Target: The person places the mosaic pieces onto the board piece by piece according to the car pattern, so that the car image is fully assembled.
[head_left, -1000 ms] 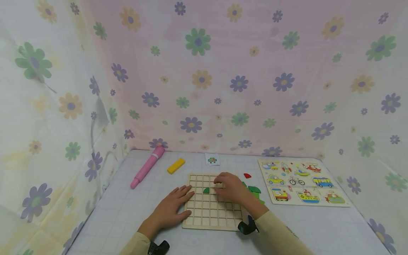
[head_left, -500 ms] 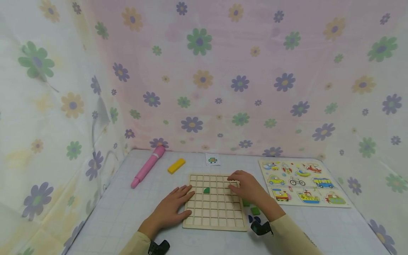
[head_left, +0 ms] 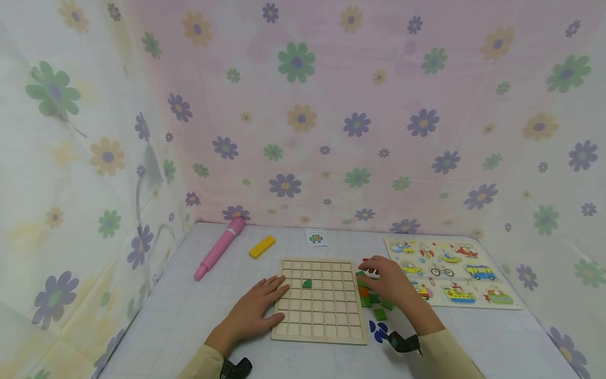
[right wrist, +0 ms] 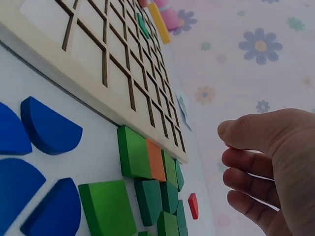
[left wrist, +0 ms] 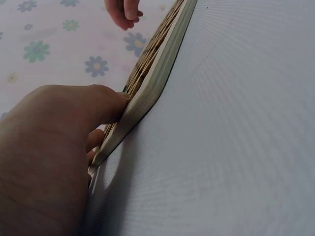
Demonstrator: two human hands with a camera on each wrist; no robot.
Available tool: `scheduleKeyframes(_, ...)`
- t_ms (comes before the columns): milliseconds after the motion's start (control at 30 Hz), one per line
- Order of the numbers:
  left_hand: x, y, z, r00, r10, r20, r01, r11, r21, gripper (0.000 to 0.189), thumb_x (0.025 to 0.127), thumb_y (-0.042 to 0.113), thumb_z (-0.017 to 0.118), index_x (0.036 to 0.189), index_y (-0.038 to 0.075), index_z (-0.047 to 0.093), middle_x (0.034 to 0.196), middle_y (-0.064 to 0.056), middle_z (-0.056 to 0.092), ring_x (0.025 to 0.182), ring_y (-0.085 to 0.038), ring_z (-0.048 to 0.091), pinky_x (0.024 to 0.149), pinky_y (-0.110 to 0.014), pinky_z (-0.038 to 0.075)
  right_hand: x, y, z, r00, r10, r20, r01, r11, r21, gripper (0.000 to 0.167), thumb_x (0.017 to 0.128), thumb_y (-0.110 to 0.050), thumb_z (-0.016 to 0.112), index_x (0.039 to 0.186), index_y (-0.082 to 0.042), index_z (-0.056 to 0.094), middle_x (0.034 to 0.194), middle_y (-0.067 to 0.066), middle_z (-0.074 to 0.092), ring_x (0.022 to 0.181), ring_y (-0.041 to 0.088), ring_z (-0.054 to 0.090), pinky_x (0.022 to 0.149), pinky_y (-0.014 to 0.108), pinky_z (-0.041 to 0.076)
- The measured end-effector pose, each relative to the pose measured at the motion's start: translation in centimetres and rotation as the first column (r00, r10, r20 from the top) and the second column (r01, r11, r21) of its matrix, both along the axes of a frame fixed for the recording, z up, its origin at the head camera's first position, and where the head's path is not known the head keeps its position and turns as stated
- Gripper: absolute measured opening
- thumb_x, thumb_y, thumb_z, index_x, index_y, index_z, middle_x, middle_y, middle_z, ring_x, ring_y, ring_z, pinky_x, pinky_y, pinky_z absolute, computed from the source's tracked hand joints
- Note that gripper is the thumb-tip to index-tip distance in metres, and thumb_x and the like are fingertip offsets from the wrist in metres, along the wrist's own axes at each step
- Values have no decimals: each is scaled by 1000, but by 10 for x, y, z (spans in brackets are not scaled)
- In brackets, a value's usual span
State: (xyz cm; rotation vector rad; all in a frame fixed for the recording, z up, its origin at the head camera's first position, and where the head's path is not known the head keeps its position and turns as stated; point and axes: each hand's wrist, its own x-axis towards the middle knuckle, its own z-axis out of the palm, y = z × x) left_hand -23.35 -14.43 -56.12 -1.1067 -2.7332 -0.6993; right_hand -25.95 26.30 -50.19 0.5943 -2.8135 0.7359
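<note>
1. Flowered cloth (head_left: 255, 95), pink at the back and whiter at the sides, hangs round the spot where this person sits working.
2. Below it spreads a pale worktop (head_left: 497, 342).
3. Over on the person's right lies a picture puzzle (head_left: 455, 275) showing vehicles, among them a bus, a bicycle and boats.
4. Nearer the middle, flat in front of the person, is a wooden gridded board (head_left: 319, 302).
5. Both hands are out: the left hand (head_left: 253, 308) rests spread on the board's left edge, while the right hand (head_left: 390, 281), loosely bent, hovers over the loose pieces with nothing visible in its fingers.
6. Far left, a pink stick (head_left: 219, 250) lies at a slant.
7. Near it is a yellow block (head_left: 262, 247).
8. Beyond the board sits a little printed card (head_left: 315, 237).
9. Smallest are the pieces: green squares (head_left: 380, 314), an orange piece (right wrist: 155, 160), rounded blue pieces (right wrist: 51, 128) and a red piece (right wrist: 193, 205) right of the board, plus a green quarter-round (head_left: 307, 283) in one compartment.
</note>
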Motion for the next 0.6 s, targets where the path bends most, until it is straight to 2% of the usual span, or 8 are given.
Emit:
scheduleKeyframes(100, -1, 0, -3, 1000, 2, 5, -2, 1000, -8, 70, 105, 50, 63, 163, 12, 51, 172, -9, 40, 160, -32, 33, 129, -51, 25, 0, 5, -5, 1000, -18, 22, 18, 1000, -19, 15, 95, -14, 86, 110, -13, 83, 98, -6, 70, 87, 12, 63, 76, 37, 59)
scheduleKeyframes(233, -4, -1, -5, 1000, 11, 14, -10, 1000, -23, 71, 105, 52, 62, 165, 14, 50, 173, -6, 38, 161, -28, 31, 130, -49, 23, 0, 8, -12, 998, -39, 40, 40, 999, -14, 17, 95, -16, 87, 110, -13, 83, 99, -8, 71, 85, 10, 62, 76, 35, 59)
scheduleKeyframes(600, -2, 1, -4, 1000, 17, 22, -16, 1000, -14, 71, 104, 52, 63, 164, 14, 51, 173, -6, 39, 161, -28, 31, 131, -48, 23, 1, 7, -21, 986, -123, 116, 124, 992, 3, 19, 95, -17, 86, 113, -13, 84, 105, -4, 73, 91, 15, 64, 87, 44, 60)
